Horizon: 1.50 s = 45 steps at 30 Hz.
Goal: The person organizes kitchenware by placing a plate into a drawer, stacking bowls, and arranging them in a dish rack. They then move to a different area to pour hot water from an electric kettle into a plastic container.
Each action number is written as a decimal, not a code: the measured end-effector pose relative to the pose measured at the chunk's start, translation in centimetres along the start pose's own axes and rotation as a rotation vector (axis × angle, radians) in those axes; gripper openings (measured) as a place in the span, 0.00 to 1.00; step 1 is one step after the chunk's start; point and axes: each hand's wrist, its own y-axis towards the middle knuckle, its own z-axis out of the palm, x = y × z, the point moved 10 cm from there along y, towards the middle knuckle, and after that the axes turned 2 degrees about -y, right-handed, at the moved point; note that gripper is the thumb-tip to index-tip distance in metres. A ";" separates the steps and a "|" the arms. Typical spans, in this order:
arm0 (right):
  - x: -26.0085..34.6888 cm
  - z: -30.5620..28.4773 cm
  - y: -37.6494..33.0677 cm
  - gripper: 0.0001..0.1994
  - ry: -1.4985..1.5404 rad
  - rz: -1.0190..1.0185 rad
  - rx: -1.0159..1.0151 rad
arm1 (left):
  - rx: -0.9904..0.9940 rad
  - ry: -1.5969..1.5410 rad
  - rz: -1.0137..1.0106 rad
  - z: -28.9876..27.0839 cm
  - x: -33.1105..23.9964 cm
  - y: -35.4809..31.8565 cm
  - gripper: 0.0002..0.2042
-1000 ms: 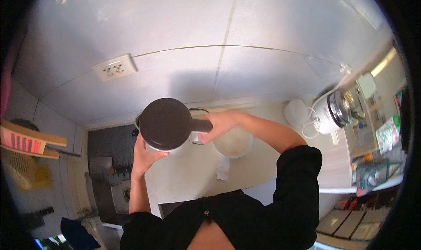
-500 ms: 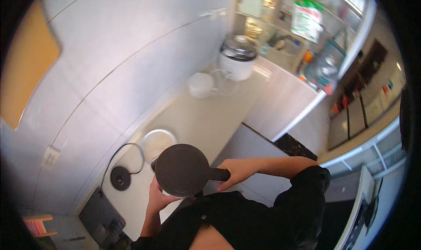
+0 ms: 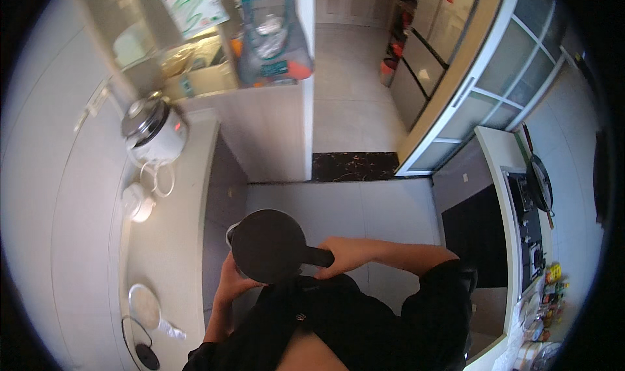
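An electric kettle [image 3: 268, 246] with a dark round lid is held up in front of my body, its lid facing up. My right hand [image 3: 346, 252] is closed round its black handle [image 3: 318, 256]. On the kettle's left side, my left hand [image 3: 236, 282] presses against the body, with its fingers partly hidden underneath. A bit of pale rim or spout shows at the kettle's left edge. Down on the counter lies a black round kettle base [image 3: 147, 356] with its cord. Beside it stands a pale round dish [image 3: 144, 306] with a light handle-like part.
A pale counter [image 3: 176, 241] runs along the left wall, holding a rice cooker [image 3: 156, 131] and a white cup-like item [image 3: 137, 203]. Shelves stand behind it with a hanging mesh bag [image 3: 273, 35]. A doorway with a dark threshold [image 3: 355, 167] lies ahead. At right is a stove [image 3: 528, 224] with a wok [image 3: 540, 182].
My body and view have turned right, away from the left counter, carrying the kettle over the floor. Both hands keep the same hold. The doorway and stove side now show more fully.
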 end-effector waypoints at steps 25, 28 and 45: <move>-21.6 -52.3 -12.2 0.14 0.281 0.234 -0.657 | 0.589 -0.037 0.107 26.9 1.2 61.3 0.50; -21.9 -60.8 -12.1 0.14 0.220 0.145 -0.612 | 0.532 -0.146 0.132 28.3 1.3 68.0 0.51; -21.5 -103.9 -1.2 0.15 -0.071 -0.036 -0.176 | 0.064 -0.186 0.093 24.6 3.7 103.9 0.47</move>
